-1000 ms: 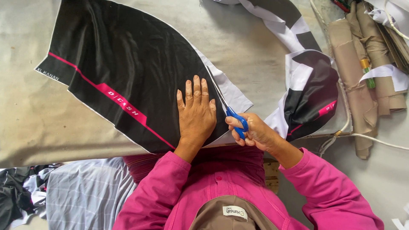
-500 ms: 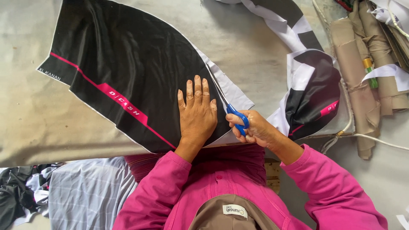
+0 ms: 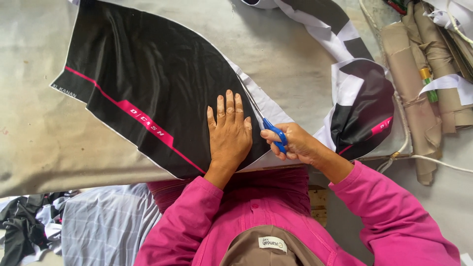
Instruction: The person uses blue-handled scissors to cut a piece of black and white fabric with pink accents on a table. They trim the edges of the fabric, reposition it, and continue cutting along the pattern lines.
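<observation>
- Black cloth panel [image 3: 152, 88]: smooth, faintly sheeny fabric with a pink printed stripe and white edge.
- Scissors [image 3: 274, 132]: glossy blue plastic handles, thin metal blades.
- Tabletop [image 3: 39, 143]: matt, worn, stained grey covering.
- Brown paper rolls [image 3: 409, 64]: matt, creased.
- Pink sleeves [image 3: 394, 216]: soft matt cloth.

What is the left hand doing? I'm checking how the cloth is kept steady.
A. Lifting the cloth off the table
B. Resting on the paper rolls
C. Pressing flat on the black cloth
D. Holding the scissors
C: the left hand lies flat, fingers spread, on the black cloth, while the right hand holds the blue-handled scissors.
</observation>
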